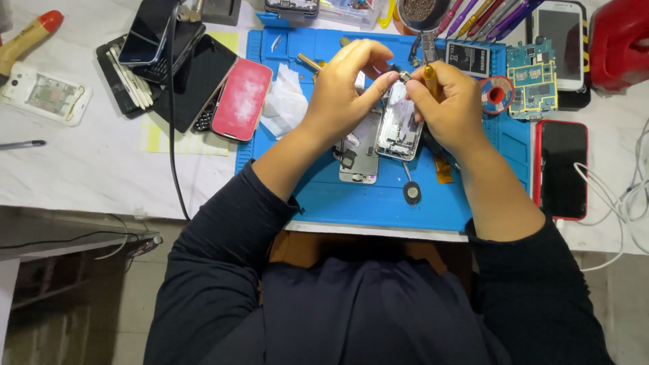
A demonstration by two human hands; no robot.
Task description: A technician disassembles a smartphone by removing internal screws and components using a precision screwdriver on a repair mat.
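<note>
Centrally, an opened phone (399, 128) was lying on the blue mat (351, 199). A small part was pinched by the left hand (341, 91); a yellow screwdriver (429, 73) was gripped by the right hand (449, 108). A dark rectangular battery (468, 59) with a white label lay far right.

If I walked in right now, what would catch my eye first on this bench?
Most striking is the bright blue mat at the centre, where the left hand and right hand meet over an opened phone, the right gripping a yellow-handled tool. Left of the mat lies a heap of old phones; at the far right stands a red container.
</note>
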